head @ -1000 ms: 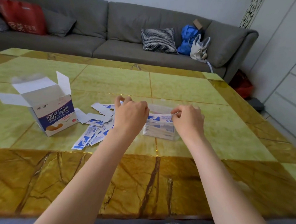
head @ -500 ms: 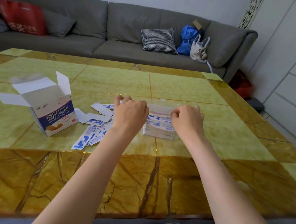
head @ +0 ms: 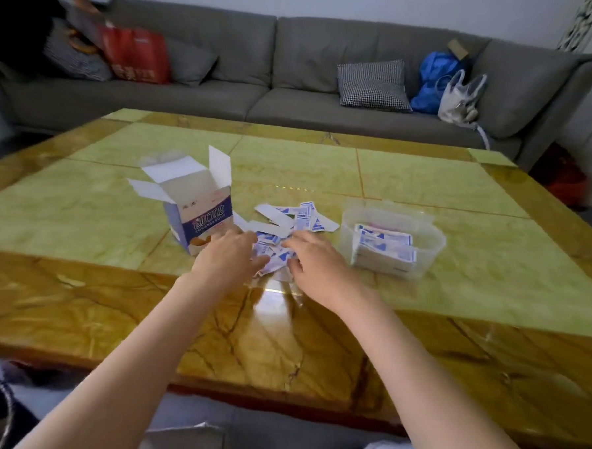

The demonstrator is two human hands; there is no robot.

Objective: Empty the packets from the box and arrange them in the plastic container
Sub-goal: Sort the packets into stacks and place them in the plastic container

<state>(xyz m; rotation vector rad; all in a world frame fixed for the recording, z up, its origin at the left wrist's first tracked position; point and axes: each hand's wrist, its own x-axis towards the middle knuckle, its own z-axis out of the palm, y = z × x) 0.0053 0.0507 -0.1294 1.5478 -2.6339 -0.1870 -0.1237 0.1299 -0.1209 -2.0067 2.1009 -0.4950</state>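
Resting on loose packets (head: 289, 225): both hands, left (head: 230, 255), right (head: 315, 259), fingers relaxed.

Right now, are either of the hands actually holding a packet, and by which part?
It cannot be told. Both the left hand and right hand rest on the loose packets, but blur hides any grip.

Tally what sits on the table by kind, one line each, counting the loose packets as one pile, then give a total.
Open cardboard box: 1
Clear plastic container, with a stack of packets inside: 1
Pile of loose packets, too overlapped to count singly: 1
Hands on the pile, left hand and right hand: 2
Total: 5
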